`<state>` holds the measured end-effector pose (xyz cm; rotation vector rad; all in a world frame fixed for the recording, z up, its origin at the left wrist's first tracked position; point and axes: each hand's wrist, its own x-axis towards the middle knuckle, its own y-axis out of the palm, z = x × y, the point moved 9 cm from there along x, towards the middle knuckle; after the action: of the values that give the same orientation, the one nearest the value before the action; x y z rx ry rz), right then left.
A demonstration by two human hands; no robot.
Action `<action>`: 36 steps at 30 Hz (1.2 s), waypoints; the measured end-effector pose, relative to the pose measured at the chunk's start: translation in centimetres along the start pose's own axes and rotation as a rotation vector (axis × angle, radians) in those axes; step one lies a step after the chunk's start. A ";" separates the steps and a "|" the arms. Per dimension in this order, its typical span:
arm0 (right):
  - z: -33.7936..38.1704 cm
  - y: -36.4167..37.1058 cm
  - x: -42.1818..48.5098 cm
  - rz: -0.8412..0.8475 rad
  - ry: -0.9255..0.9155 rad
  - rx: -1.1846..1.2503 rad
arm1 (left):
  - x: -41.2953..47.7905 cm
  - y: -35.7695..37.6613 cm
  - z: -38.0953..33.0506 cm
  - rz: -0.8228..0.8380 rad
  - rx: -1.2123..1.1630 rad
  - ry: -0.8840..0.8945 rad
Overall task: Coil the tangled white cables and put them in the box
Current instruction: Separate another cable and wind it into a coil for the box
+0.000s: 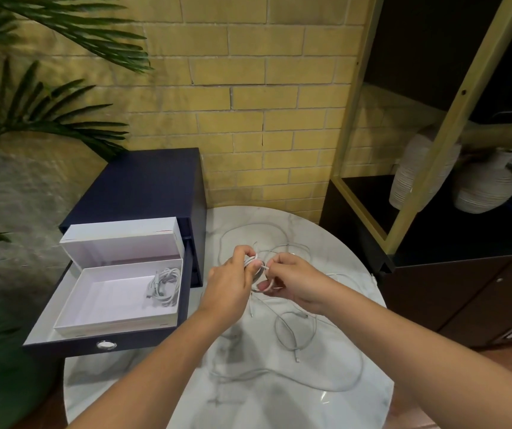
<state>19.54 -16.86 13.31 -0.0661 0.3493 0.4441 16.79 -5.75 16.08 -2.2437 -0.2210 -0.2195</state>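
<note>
On the marble table (pixel 279 404): both hands meet over its middle, and loose white cables (pixel 295 332) trail from there toward twelve, three and five o'clock.
Left hand (pixel 230 281): fingers curled round the upper side of a half-wound coil (pixel 250 261).
Right hand (pixel 295 283): thumb and fingers pinch the same coil from the three o'clock side. A thin strand runs between the two hands.
Coil: held just above the tabletop with its ring roughly upright and facing the person. A short tail hangs from it toward six o'clock.
White box (pixel 115 328): open in a navy drawer (pixel 106 345), at about nine o'clock from the hands and just beside the table edge. Its lid (pixel 121 239) stands propped at its far side.
Stored cable (pixel 163 287): one finished bundle lies in the box's right-hand end; the rest of the floor is bare.
Coming move, as I judge it: finish the wrap, then carry the coil toward nine o'clock. The left hand is nearer the box and suits the drop.
Left to do: several cables remain uncoiled.
Writing: none readable; small red marks on the lid edge are too small to make out.
</note>
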 end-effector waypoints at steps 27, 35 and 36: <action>4.0 -1.4 -0.4 -0.080 -0.403 -1.095 | -1.2 4.7 2.9 0.408 -0.649 -0.435; 5.2 -1.3 -0.9 -0.171 -0.517 -1.236 | -0.7 3.1 2.0 0.307 -0.334 -0.277; 5.2 -1.4 -0.9 -0.178 -0.530 -1.213 | -0.6 2.9 2.0 0.284 -0.306 -0.274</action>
<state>20.99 -17.77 18.48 -1.1297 -0.4863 0.4248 17.05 -6.03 12.52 -2.5735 -0.0104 0.2221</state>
